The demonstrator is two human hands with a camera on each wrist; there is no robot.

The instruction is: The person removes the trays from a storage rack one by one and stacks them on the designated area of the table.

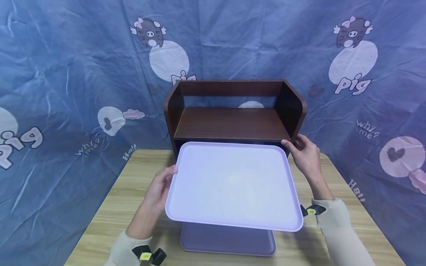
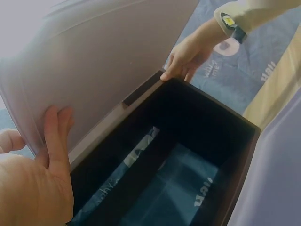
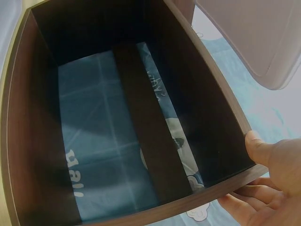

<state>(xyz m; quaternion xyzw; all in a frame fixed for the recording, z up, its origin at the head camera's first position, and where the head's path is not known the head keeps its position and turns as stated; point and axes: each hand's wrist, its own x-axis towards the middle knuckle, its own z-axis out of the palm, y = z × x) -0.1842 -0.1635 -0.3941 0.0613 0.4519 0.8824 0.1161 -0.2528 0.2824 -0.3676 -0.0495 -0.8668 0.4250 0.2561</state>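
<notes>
My left hand [image 1: 159, 188] pinches the left edge of a pale lavender tray [image 1: 233, 184], thumb on the rim and fingers against the underside. The tray is held up in front of a dark brown wooden shelf [image 1: 233, 123], hiding most of its lower compartment in the head view. At the shelf's right side, my right hand [image 1: 304, 153] grips the front corner, with the thumb on the front edge of the middle board [image 3: 202, 195]. A second lavender tray [image 1: 227, 240] lies flat on the table, partly covered by the raised one.
The light wood table [image 1: 110, 210] carries the shelf towards its back edge. A blue cloth [image 1: 83, 74] with pig prints hangs behind and at both sides. In the right wrist view, the lower compartment [image 3: 99, 132] has an open back crossed by a dark bar [image 3: 146, 122].
</notes>
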